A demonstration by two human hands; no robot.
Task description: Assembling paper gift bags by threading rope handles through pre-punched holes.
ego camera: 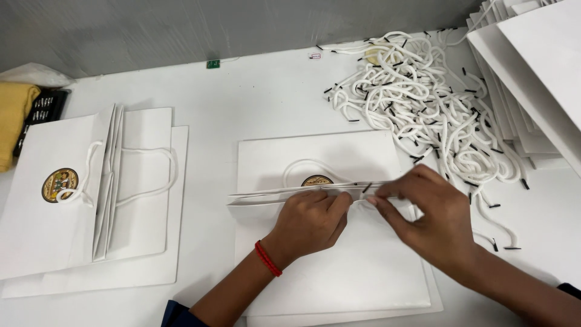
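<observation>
Your left hand [311, 218] sits at centre frame, fingers curled & clamped on the folded top edge of a flat white paper bag [339, 266], which lies on the white table [254, 97] in the lower middle of the frame. Your right hand [433, 215], just right of it, pinches the black-tipped end of a white cord handle [367, 188] btwn thumb & forefinger, right at the bag's top edge; fingertips of both hands nearly touch. A 2nd loop of cord [302, 166] already arcs above the fold, around a round gold-brown emblem [317, 180] half hidden by the edge. There's a red thread band [267, 258] on your left wrist. At left of frame lies a stack of finished bags [91, 200] w/ handles fitted & the same round emblem showing. Upper right: a loose tangle of white cords [423, 103] w/ black tips, some strays trailing down toward your right forearm. Far right edge: a fanned pile of blank white bags [532, 72]. Upper left corner: a yellow cloth [13, 118] beside a dark object, too small to ID.
</observation>
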